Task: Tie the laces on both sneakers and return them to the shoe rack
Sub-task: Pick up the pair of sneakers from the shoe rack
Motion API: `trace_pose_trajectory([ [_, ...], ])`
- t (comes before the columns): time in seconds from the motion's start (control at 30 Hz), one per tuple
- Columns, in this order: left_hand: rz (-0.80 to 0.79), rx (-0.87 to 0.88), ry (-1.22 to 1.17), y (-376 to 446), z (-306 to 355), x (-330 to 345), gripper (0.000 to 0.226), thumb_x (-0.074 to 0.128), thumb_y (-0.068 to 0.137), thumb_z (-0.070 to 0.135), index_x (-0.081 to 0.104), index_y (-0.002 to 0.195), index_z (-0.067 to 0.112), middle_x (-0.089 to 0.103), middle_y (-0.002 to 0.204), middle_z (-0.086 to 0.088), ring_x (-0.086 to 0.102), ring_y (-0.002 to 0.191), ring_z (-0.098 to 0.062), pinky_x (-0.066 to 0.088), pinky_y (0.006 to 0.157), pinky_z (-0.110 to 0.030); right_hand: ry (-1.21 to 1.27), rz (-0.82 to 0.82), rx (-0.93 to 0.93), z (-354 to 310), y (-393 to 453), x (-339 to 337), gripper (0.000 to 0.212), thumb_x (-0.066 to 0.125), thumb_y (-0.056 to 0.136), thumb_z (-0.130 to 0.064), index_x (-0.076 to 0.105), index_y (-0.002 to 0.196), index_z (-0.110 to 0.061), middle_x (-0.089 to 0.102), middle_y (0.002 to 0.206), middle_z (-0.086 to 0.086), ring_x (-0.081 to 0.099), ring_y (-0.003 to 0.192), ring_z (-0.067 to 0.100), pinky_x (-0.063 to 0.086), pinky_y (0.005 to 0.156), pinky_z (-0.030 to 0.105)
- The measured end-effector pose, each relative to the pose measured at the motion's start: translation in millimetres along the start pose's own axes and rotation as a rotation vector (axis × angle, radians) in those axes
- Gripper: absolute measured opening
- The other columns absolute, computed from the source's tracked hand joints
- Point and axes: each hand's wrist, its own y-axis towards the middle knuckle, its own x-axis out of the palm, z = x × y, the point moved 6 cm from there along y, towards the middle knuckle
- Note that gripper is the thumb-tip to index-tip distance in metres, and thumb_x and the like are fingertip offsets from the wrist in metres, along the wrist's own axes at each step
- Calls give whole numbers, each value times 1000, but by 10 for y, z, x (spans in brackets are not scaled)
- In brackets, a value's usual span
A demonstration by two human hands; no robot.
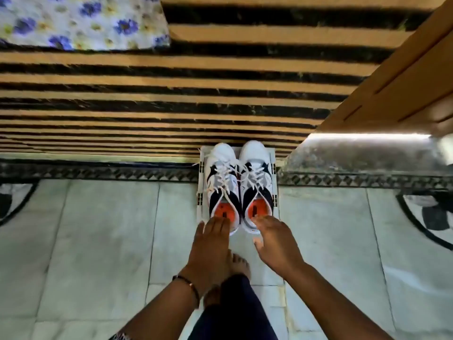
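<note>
Two white sneakers with navy panels and orange insoles stand side by side, toes pointing away from me. The left sneaker [221, 180] and the right sneaker [257, 177] rest on a small white rack shelf [275, 168] low against the striped surface. Their white laces lie loose across the tongues. My left hand [210, 241] reaches down with its fingertips on the left sneaker's heel. My right hand [277, 239] hovers with fingers spread at the right sneaker's heel, fingertips touching or just above it. Neither hand holds anything.
A slatted tan and black surface [171, 94] fills the upper view, with a floral cloth [81, 20] at top left. A wooden unit [392, 82] stands on the right above a grey ledge [362, 155]. Pale floor tiles [98, 241] lie below; my bare foot [239, 263] stands between my arms.
</note>
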Motion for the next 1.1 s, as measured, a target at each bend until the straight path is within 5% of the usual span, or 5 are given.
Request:
trace_pose_trajectory([
  [0.3, -136, -50, 64, 782, -184, 511, 74, 44, 86, 15, 0, 145, 12, 12, 156, -10, 7, 144, -23, 4, 117, -48, -477, 0, -200, 348, 502, 547, 61, 84, 20, -12, 71, 80, -14, 71, 69, 4, 69, 70, 26, 55, 76, 43],
  [0.83, 101, -65, 111, -170, 170, -153, 51, 39, 84, 9, 33, 135, 9, 53, 128, -11, 36, 130, -26, -4, 117, -41, -426, 92, -216, -23, -316, -11, 46, 72, 24, -1, 65, 65, -20, 65, 54, -3, 61, 56, 20, 39, 63, 28],
  [0.93, 155, -31, 128, -592, 214, -40, 43, 52, 79, 11, 50, 122, 10, 65, 110, -10, 50, 117, -24, 11, 118, -40, -433, 68, -186, -190, -785, 61, 45, 70, 24, 0, 62, 63, -21, 63, 54, -4, 60, 55, 20, 25, 62, 28],
  [1.03, 295, 50, 149, -1024, 290, 87, 25, 75, 50, 15, 69, 74, 15, 69, 64, -3, 67, 77, -20, 40, 105, -39, -434, 62, -155, -294, -1236, 202, 42, 72, 28, -1, 62, 64, -21, 65, 56, -4, 61, 56, 19, 21, 60, 29],
  [1.1, 103, 48, 161, -1351, 273, 410, 25, 62, 69, 10, 65, 94, 9, 71, 87, -10, 61, 98, -26, 24, 116, -42, -426, 62, -138, -352, -1616, 347, 43, 72, 32, 0, 64, 68, -22, 66, 59, -4, 62, 59, 19, 23, 62, 28],
])
